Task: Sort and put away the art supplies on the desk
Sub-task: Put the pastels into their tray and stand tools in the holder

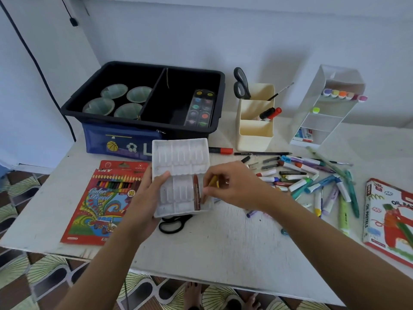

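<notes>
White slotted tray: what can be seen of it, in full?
The white tray looks like thin moulded plastic with two rows of long slots, nearly all empty. One brown pastel lies in a lower-row slot near the right edge. The left hand grips its left side, thumb on top, holding it over the desk. The right hand pinches a yellow pastel at its right edge.

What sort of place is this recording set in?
Likely a home craft desk: a white desk against a plain wall over patterned floor tiles, strewn with markers and pastels, beside a coloured pencil box and a black bin holding a watercolour set.
</notes>
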